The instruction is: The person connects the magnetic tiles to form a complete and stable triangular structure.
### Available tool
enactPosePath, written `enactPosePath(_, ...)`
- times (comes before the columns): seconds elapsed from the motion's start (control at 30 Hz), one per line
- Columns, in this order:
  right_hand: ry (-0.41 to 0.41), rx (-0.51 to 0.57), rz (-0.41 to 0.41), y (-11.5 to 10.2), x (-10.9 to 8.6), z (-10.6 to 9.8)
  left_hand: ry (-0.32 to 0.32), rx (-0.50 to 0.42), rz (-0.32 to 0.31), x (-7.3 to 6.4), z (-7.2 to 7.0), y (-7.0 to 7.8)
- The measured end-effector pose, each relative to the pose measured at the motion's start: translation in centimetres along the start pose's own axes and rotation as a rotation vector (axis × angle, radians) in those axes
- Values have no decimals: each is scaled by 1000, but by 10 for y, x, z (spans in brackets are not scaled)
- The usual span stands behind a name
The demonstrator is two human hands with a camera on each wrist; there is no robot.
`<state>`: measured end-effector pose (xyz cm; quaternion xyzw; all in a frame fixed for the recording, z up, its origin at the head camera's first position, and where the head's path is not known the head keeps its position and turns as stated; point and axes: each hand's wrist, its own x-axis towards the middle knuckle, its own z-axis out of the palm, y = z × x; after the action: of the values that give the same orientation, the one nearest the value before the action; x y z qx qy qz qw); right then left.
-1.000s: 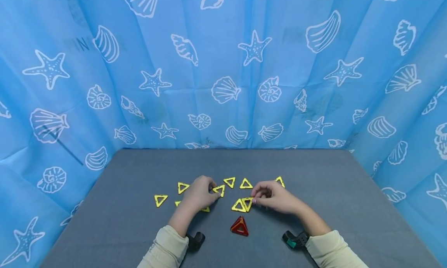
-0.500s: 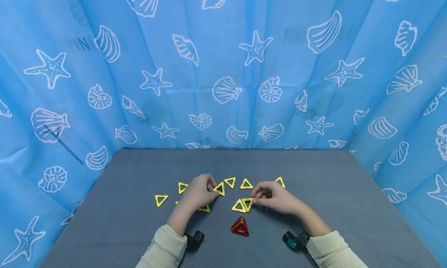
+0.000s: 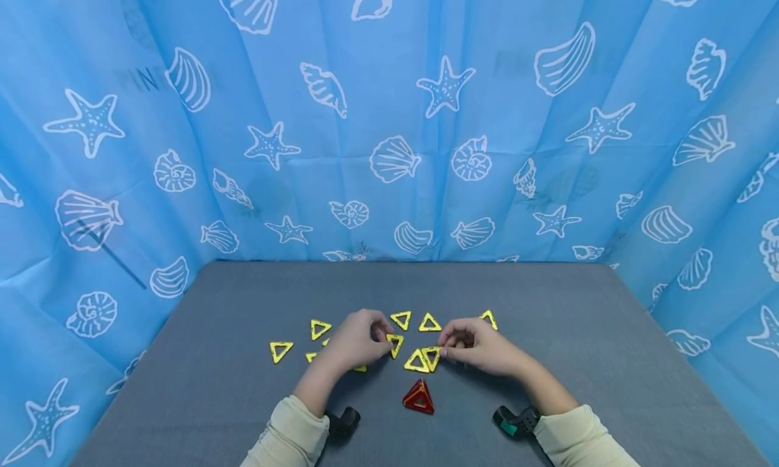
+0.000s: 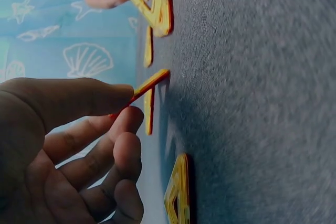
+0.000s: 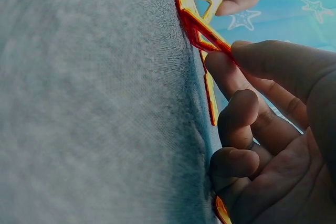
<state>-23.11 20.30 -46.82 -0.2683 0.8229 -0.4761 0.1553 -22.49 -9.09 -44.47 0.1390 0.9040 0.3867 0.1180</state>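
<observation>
My left hand (image 3: pixel 359 342) pinches a yellow triangular magnetic tile (image 4: pixel 153 81) between thumb and index finger, its other fingers loosely curled. In the left wrist view that tile is tilted, one end close to the tabletop. To its right, my right hand (image 3: pixel 483 349) pinches the corner of another triangular tile (image 5: pixel 212 38) with thumb and forefinger. This one meets a second yellow triangle (image 3: pixel 416 369) side against side, tilted up from the cloth. A small red pyramid of triangular tiles (image 3: pixel 420 409) stands nearer to me, below the pair.
Loose yellow triangles lie around: one tile (image 3: pixel 280 343) at far left, several partly behind my left arm, two behind the hands, and one tile (image 3: pixel 489 315) beyond the right hand. A grey cloth-covered table (image 3: pixel 578 305) meets a blue shell-print curtain (image 3: pixel 389 203) at the back.
My left hand has moved right and slightly toward me with its tile, closer to the joined pair, and the tile has turned. The right hand stays put.
</observation>
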Motion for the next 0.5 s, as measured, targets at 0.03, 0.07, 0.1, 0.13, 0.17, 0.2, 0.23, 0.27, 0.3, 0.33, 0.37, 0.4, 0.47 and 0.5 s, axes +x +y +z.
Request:
enactPosePath(0.03,0,1,1,0,0,0,-11,-4,10,0,1,1)
enactPosePath(0.07,1,2,2,0,0,0,-20,-10,24,0,1,2)
enactPosePath(0.1,2,2,2,0,0,0,-30,-15,30,0,2,3)
enactPosePath(0.13,3,4,1,0,0,0,-39,-20,33,0,2,3)
enactPosePath(0.17,3,5,1,0,0,0,-45,-24,36,0,3,4)
enactPosePath(0.2,3,6,2,0,0,0,-48,-24,38,0,4,5)
enactPosePath(0.23,3,6,1,0,0,1,-51,-23,39,0,4,5)
enactPosePath(0.27,4,7,1,0,0,1,-53,-20,39,0,5,6)
enactPosePath(0.3,3,7,3,0,0,1,-54,-13,36,0,6,6)
enactPosePath(0.33,3,7,3,0,0,1,-53,-8,40,-1,6,7)
enactPosePath(0.37,2,6,4,0,0,1,-54,-4,42,-1,7,7)
enactPosePath(0.4,1,4,5,-1,0,1,-54,0,43,-1,8,7)
enactPosePath(0.47,1,2,6,-1,0,1,-57,-2,45,-2,8,8)
enactPosePath(0.5,1,1,6,-2,0,1,-58,-4,46,-2,8,8)
